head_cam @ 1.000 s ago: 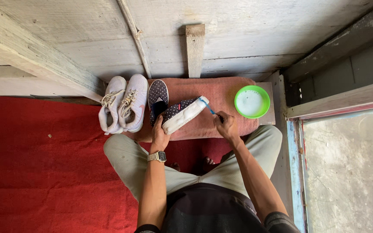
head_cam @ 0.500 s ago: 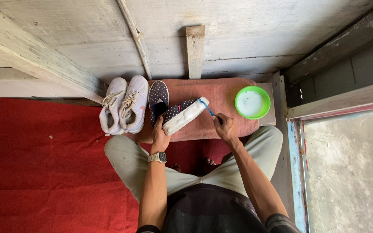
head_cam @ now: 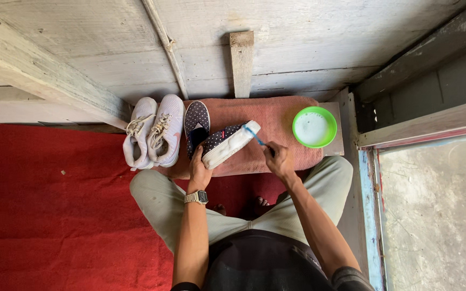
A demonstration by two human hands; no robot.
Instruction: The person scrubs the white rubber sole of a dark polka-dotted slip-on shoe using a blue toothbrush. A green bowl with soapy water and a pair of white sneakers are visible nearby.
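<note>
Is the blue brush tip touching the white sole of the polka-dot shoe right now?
Touching. The head view shows the blue brush, held by the right hand, with its tip against the polka-dot shoe at the sole's toe end.

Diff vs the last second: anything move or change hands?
Barely anything. The right hand keeps the small blue brush on the white sole edge of the dotted shoe; the brush tip shifts only slightly. The left hand still holds that shoe tipped on its side. Nothing was picked up or let go. The second dotted shoe, white sneakers and green bowl stayed put.

Weathered plank wall (head_cam: pixel 308 37), red carpet (head_cam: pixel 49 215).
</note>
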